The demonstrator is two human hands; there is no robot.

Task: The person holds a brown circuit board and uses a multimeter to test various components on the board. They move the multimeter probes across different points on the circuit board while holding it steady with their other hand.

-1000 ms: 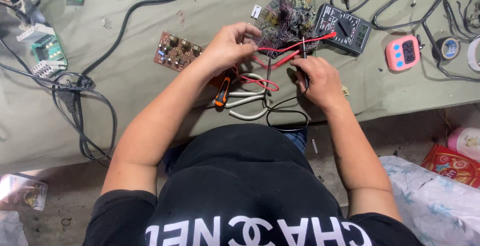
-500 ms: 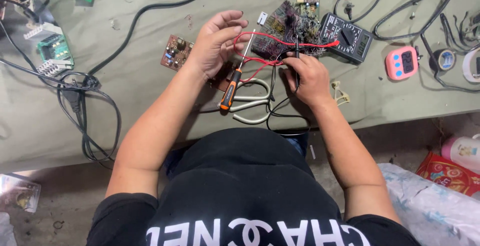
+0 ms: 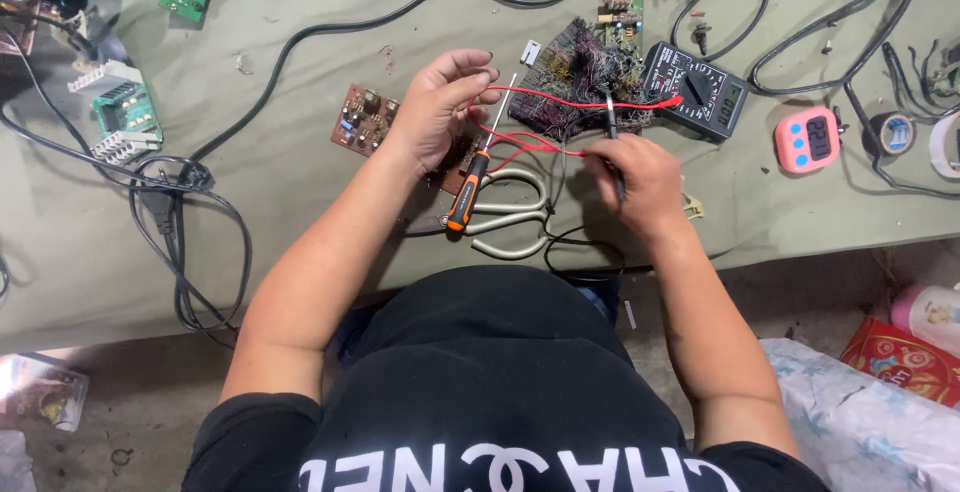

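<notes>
My left hand (image 3: 438,112) is curled over the edge of a brown circuit board (image 3: 360,120), pinching a red test lead (image 3: 560,102) that runs to a black multimeter (image 3: 700,102). My right hand (image 3: 637,177) grips a black probe (image 3: 608,117), its tip up against a dark board covered in tangled thin wires (image 3: 570,72). An orange-and-black screwdriver (image 3: 466,197) lies between my hands, its shaft pointing at the dark board. Pale loops like scissor handles (image 3: 510,227) lie just below it.
A pink timer (image 3: 806,140) and a tape roll (image 3: 890,134) sit right of the meter. Green boards (image 3: 125,112) and a coiled black power cable (image 3: 180,192) lie at the left. The table's front edge (image 3: 800,242) runs close to my body.
The red lead now runs taut from my left hand to the meter. My right hand has shifted a little, with the black probe now standing against the wired board.
</notes>
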